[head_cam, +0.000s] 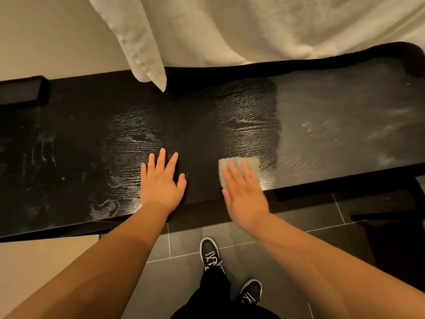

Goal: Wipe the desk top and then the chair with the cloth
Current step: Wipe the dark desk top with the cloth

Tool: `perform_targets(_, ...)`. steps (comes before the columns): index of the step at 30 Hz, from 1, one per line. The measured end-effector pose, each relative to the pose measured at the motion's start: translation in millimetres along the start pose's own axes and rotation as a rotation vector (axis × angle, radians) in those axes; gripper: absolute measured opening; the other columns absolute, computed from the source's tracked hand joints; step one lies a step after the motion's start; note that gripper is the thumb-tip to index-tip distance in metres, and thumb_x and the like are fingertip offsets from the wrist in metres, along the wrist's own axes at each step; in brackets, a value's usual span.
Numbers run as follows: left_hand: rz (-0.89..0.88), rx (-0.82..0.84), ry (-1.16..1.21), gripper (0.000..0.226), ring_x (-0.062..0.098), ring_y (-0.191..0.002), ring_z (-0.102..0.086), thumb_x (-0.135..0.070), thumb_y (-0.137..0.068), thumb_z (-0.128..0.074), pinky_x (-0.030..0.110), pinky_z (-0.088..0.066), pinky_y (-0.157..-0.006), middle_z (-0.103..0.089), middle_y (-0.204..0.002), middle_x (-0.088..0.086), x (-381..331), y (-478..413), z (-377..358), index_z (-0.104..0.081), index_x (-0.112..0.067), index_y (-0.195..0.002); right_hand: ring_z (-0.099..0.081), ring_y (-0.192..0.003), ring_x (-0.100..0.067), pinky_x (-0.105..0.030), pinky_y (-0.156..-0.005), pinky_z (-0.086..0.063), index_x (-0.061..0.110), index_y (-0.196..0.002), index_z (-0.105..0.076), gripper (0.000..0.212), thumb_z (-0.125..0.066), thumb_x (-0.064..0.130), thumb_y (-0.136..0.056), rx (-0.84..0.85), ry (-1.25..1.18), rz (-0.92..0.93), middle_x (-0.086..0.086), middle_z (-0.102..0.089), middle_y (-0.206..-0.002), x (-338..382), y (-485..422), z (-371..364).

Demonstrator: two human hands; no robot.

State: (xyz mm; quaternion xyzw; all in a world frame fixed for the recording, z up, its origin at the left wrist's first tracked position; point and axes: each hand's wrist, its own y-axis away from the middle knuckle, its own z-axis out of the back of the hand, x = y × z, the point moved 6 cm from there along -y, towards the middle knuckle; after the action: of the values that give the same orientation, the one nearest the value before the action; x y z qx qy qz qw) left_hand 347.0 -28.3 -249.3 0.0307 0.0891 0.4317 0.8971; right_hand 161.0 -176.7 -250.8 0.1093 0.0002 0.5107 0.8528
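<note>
A long black wood-grain desk top [87, 139] runs across the view. My right hand [243, 194] lies flat with straight fingers on a small pale folded cloth [239, 163], pressing it onto the desk near the front edge. My left hand [161, 180] rests flat on the desk with fingers spread, a little left of the cloth. A wet, shiny band shows on the wood just beyond the cloth; dusty grey smears cover the desk's right part and streaks mark its left part. A dark shape [395, 238] at the lower right may be the chair; it is too dark to tell.
A white curtain [230, 31] hangs behind the desk, one corner drooping onto the back edge. A black box [20, 92] sits at the desk's far left. Dark floor tiles [184, 242] and my two shoes lie below the front edge.
</note>
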Motion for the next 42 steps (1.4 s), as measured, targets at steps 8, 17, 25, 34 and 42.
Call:
perform_targets(8, 0.071, 0.061, 0.091, 0.069, 0.036, -0.161, -0.001, -0.055, -0.102, -0.043, 0.06, -0.002, -0.129, -0.007, -0.176, 0.005, -30, -13, 6, -0.024, -0.033, -0.164, -0.012, -0.156, -0.031, -0.052, -0.123, -0.025, 0.014, -0.161, -0.027, 0.066, -0.022, 0.047, -0.104, 0.025, -0.001, 0.005, -0.004, -0.02, -0.169, -102, -2, 15)
perform_targets(17, -0.003, 0.124, 0.066, 0.075, 0.037, -0.16, 0.012, -0.061, -0.103, -0.033, 0.059, 0.005, -0.128, 0.009, -0.175, 0.008, -122, -16, -12, -0.01, -0.031, -0.167, -0.01, -0.155, -0.04, -0.054, -0.125, -0.015, 0.017, -0.162, -0.022, 0.063, -0.022, 0.044, -0.105, 0.053, -0.004, -0.007, -0.007, -0.018, -0.169, -66, -10, 12)
perform_targets(25, 0.065, 0.121, 0.072, 0.074, 0.037, -0.16, 0.009, -0.058, -0.102, -0.038, 0.059, 0.004, -0.128, 0.004, -0.176, 0.009, -126, -18, -15, -0.016, -0.028, -0.166, -0.013, -0.156, -0.031, -0.052, -0.123, -0.024, 0.013, -0.16, -0.03, 0.064, -0.025, 0.044, -0.105, 0.0, -0.047, -0.071, -0.007, -0.022, -0.168, -184, 4, 34)
perform_targets(34, 0.212, 0.135, 0.087, 0.079, 0.039, -0.16, 0.011, -0.059, -0.103, -0.037, 0.06, 0.005, -0.127, 0.011, -0.174, 0.013, -193, -23, -19, -0.006, -0.027, -0.168, -0.014, -0.155, -0.035, -0.052, -0.126, -0.017, 0.018, -0.161, -0.028, 0.06, -0.029, 0.042, -0.105, 0.025, -0.019, 0.197, -0.005, -0.022, -0.168, -140, 1, 22)
perform_targets(42, 0.288, 0.014, 0.063, 0.078, 0.04, -0.16, 0.001, -0.055, -0.101, -0.036, 0.06, -0.003, -0.128, -0.002, -0.175, 0.014, -207, -19, -25, -0.013, -0.023, -0.168, -0.013, -0.156, -0.034, -0.053, -0.123, -0.024, 0.013, -0.159, -0.03, 0.064, -0.028, 0.043, -0.103, 0.003, -0.036, -0.017, -0.009, -0.023, -0.168, -260, 0, 41)
